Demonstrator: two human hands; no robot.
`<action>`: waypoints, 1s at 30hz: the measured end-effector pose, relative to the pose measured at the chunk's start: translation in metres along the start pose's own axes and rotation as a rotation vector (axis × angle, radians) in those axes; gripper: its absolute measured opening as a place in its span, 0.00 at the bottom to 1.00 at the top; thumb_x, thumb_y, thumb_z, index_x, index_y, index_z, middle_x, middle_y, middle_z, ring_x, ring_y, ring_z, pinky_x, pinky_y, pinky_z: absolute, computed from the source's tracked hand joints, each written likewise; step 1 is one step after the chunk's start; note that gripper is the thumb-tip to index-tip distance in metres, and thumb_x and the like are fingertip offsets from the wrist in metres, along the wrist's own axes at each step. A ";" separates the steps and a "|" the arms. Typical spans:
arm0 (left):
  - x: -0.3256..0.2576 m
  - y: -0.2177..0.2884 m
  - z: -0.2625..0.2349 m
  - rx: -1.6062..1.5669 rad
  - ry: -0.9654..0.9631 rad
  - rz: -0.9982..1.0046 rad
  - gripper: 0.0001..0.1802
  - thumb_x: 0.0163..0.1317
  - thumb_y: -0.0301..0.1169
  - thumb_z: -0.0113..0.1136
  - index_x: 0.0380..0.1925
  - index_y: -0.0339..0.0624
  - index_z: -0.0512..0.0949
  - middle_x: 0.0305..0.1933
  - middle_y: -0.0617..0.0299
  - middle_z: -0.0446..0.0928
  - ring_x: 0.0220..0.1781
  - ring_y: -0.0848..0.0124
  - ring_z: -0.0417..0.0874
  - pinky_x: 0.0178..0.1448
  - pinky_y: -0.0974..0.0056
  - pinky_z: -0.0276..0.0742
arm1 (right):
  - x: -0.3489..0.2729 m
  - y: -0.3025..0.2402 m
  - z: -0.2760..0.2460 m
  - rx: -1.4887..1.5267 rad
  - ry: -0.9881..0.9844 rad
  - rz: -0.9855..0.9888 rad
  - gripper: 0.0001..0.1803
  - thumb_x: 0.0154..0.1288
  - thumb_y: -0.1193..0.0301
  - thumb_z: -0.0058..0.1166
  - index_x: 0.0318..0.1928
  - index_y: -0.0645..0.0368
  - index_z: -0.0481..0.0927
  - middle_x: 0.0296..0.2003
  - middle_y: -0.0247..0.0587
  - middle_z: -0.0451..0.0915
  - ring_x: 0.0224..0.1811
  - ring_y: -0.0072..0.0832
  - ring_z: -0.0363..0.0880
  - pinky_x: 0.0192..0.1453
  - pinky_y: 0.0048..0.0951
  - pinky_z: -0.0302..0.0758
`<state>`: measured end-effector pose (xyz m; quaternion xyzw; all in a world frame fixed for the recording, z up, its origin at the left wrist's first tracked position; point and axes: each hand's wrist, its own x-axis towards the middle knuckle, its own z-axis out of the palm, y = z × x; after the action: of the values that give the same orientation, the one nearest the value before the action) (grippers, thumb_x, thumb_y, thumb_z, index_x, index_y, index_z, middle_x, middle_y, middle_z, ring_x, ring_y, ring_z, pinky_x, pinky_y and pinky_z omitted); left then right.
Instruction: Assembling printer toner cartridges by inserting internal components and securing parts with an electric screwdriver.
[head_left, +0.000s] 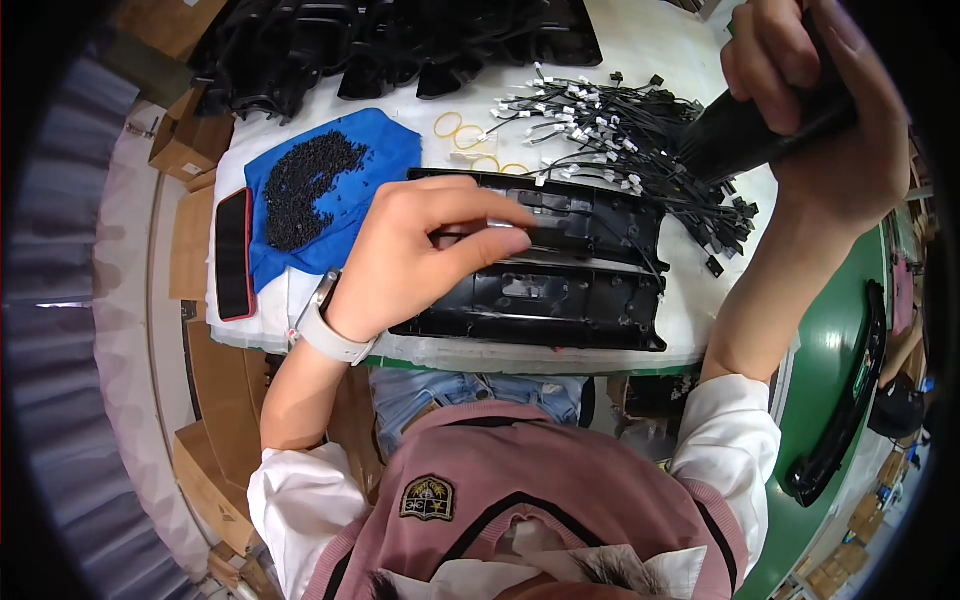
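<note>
Two long black plastic panels lie side by side along the table's near edge, a far panel and a near panel. A thin black cable runs along the far panel. Over the panels' left part hovers my left hand, thumb and forefinger drawn together in a pinch; whatever lies between them is too small to tell. My right hand, raised at the upper right, is wrapped round a thick black cylindrical tool. The tool's lower end points left, toward a pile of black cables with white connectors.
Small black screw-like pieces cover a blue cloth at the left, beside a red-edged phone. Yellow rubber bands lie behind the panels. Large black moulded parts stand at the back. A long black part rests on a green surface at the right.
</note>
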<state>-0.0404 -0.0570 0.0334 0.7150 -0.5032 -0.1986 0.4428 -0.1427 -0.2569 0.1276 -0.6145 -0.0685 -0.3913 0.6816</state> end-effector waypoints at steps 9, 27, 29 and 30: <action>0.001 -0.039 0.000 0.474 0.021 0.125 0.06 0.51 0.30 0.65 0.27 0.40 0.81 0.30 0.58 0.77 0.35 0.58 0.78 0.41 0.59 0.74 | -0.001 0.005 0.007 -0.062 -0.002 0.019 0.25 0.59 0.67 0.50 0.51 0.73 0.64 0.17 0.35 0.67 0.10 0.21 0.60 0.13 0.22 0.61; 0.049 -0.037 0.009 0.561 -0.357 0.259 0.09 0.50 0.26 0.64 0.31 0.38 0.75 0.31 0.53 0.77 0.37 0.51 0.78 0.40 0.53 0.72 | -0.001 -0.004 0.014 -0.285 0.084 -0.011 0.26 0.57 0.67 0.52 0.52 0.74 0.65 0.15 0.34 0.65 0.09 0.20 0.58 0.12 0.21 0.59; 0.047 -0.032 0.002 0.526 -0.228 0.274 0.16 0.50 0.20 0.60 0.41 0.39 0.76 0.32 0.50 0.76 0.37 0.50 0.77 0.39 0.54 0.72 | -0.002 -0.003 0.009 -0.261 0.054 -0.027 0.26 0.57 0.67 0.53 0.51 0.73 0.66 0.15 0.34 0.65 0.09 0.20 0.59 0.12 0.21 0.59; 0.045 -0.025 -0.004 0.550 -0.111 0.298 0.15 0.52 0.21 0.60 0.42 0.40 0.77 0.32 0.51 0.76 0.35 0.52 0.78 0.37 0.55 0.73 | -0.002 -0.002 0.006 -0.236 0.021 -0.041 0.25 0.56 0.67 0.53 0.50 0.73 0.67 0.15 0.33 0.65 0.09 0.19 0.60 0.12 0.20 0.60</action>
<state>-0.0051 -0.0928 0.0217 0.7145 -0.6606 -0.0267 0.2292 -0.1432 -0.2502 0.1293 -0.6849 -0.0273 -0.4168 0.5970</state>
